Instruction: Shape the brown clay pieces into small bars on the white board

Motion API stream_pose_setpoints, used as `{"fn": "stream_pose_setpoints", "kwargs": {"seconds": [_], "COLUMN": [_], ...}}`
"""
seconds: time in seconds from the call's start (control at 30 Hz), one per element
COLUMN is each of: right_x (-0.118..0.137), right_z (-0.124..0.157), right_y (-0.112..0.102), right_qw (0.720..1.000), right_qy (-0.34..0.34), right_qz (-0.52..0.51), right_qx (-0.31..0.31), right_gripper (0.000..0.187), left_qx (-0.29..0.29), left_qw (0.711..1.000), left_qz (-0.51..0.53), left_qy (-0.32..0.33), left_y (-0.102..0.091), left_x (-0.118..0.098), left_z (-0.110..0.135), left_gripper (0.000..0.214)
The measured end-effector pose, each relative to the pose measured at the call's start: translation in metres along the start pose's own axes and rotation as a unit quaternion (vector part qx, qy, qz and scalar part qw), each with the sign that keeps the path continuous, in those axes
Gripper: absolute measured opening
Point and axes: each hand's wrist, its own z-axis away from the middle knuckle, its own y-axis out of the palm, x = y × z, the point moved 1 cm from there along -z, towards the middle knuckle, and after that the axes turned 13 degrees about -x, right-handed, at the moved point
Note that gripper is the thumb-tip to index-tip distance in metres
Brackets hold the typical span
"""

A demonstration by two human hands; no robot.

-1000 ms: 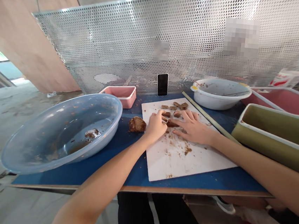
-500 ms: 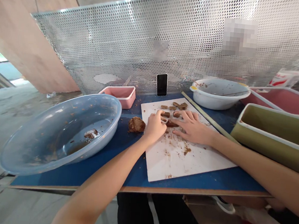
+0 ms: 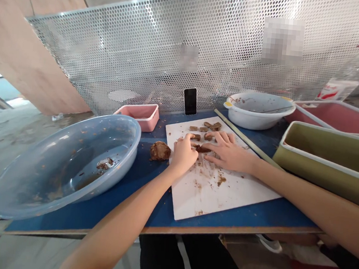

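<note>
A white board [image 3: 192,199], smeared with brown, lies under both hands. My left hand [image 3: 184,155] is at the board's left side, its fingers curled and pinched around the end of a brown clay piece [image 3: 203,148]. My right hand [image 3: 233,153] lies palm down with fingers spread, its fingertips touching the same piece from the right. Part of that piece is hidden by the fingers. Just beyond the hands sit short clay pieces [image 3: 195,137], with a further row of clay chunks [image 3: 213,126] behind them. Left of the board rests a rough clay lump [image 3: 160,151].
A large blue basin [image 3: 126,163] with brown residue stands at left, a small pink box [image 3: 151,123] behind it. A phone [image 3: 190,101] leans against the mesh panel. At right are a pale stick [image 3: 245,136], a white basin [image 3: 253,120], a green planter [image 3: 323,159] and a plastic bottle [image 3: 339,86].
The whole view has shifted slightly, so things appear a little further left. Both hands stay at the clay piece, with only small finger movement.
</note>
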Motion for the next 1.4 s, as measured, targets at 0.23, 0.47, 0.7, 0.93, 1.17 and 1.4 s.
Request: {"fn": "stream_pose_setpoints", "kwargs": {"seconds": [0.23,0.47,0.7,0.93,1.17,1.4], "right_x": [0.0,-0.002,-0.002,-0.002,-0.002,-0.003], "right_z": [0.001,0.001,0.002,0.002,0.002,0.002], "right_y": [0.002,-0.001,0.0,0.0,0.0,0.0], "right_qw": [1.0,1.0,1.0,1.0,1.0,1.0], "right_qy": [-0.008,-0.005,-0.01,-0.011,-0.007,-0.016], "right_qz": [0.0,-0.009,-0.006,-0.009,-0.011,-0.006], "right_qx": [-0.009,-0.021,-0.022,-0.004,-0.001,-0.003], "right_gripper": [0.065,0.061,0.058,0.059,0.06,0.062], "left_qx": [-0.002,-0.014,-0.003,0.005,-0.008,0.005], "left_qw": [1.0,0.998,0.998,0.999,0.999,0.999], "left_qz": [-0.018,-0.05,-0.042,-0.028,-0.019,-0.018], "left_qy": [0.01,0.036,0.041,0.043,0.029,0.038], "left_y": [0.002,-0.007,-0.006,-0.003,0.001,-0.002], "left_x": [0.0,-0.006,-0.007,-0.005,0.0,-0.005], "left_z": [0.001,0.003,0.003,0.002,0.002,0.001], "left_gripper": [0.06,0.061,0.059,0.062,0.063,0.063]}}
